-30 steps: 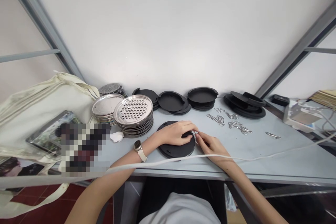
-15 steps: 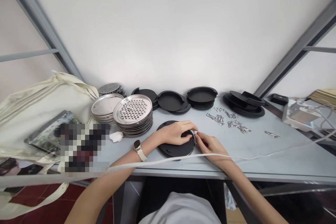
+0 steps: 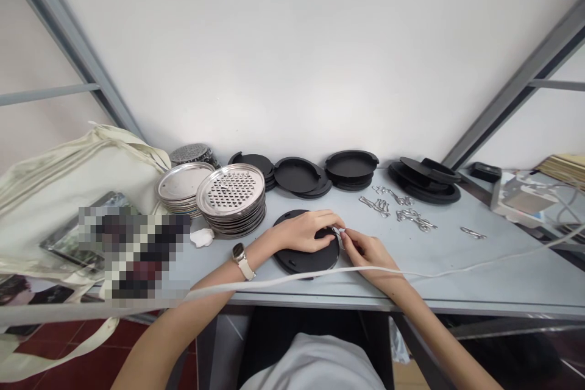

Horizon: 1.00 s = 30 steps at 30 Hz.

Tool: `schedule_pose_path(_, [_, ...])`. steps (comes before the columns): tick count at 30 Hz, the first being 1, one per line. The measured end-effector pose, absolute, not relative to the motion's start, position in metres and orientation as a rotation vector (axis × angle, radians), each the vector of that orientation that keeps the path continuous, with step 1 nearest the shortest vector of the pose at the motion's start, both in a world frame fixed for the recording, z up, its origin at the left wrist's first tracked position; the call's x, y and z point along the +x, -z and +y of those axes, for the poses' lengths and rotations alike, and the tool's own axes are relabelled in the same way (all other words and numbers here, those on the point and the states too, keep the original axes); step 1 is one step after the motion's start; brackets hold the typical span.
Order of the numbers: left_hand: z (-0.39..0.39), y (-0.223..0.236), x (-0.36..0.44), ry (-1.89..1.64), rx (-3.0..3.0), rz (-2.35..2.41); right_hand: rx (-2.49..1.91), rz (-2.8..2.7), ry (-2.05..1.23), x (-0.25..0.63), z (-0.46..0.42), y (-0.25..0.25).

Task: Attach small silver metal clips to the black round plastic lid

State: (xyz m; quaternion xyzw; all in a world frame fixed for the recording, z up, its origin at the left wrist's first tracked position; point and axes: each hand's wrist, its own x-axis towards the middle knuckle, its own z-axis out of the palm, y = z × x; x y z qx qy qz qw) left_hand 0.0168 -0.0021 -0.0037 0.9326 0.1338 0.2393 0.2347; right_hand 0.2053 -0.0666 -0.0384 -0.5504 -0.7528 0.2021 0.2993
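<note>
A black round disc (image 3: 301, 258) lies flat on the grey table (image 3: 457, 256) in front of me. My left hand (image 3: 305, 230), with a watch on the wrist, rests on top of the disc, fingers curled over its right edge. My right hand (image 3: 365, 250) pinches a small metal wire clip (image 3: 339, 233) at that same edge, fingers closed on it. The two hands' fingertips meet there.
Stacks of perforated metal plates (image 3: 232, 195) stand at the left; several stacks of black discs (image 3: 351, 167) line the wall. Loose wire clips (image 3: 402, 210) lie right of centre. A white cable (image 3: 457, 269) crosses the front edge. A cream bag (image 3: 68, 177) sits at far left.
Almost nothing: both hands stay at the disc's right edge, with only slight finger movement on the clip.
</note>
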Motion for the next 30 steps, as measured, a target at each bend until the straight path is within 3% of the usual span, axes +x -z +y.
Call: schedule_pose_path(30, [-0.0025,0.0031,0.016,-0.664,2.615,0.382,-1.458,-2.019,-0.599,0.2036,-0.0693,0.0326])
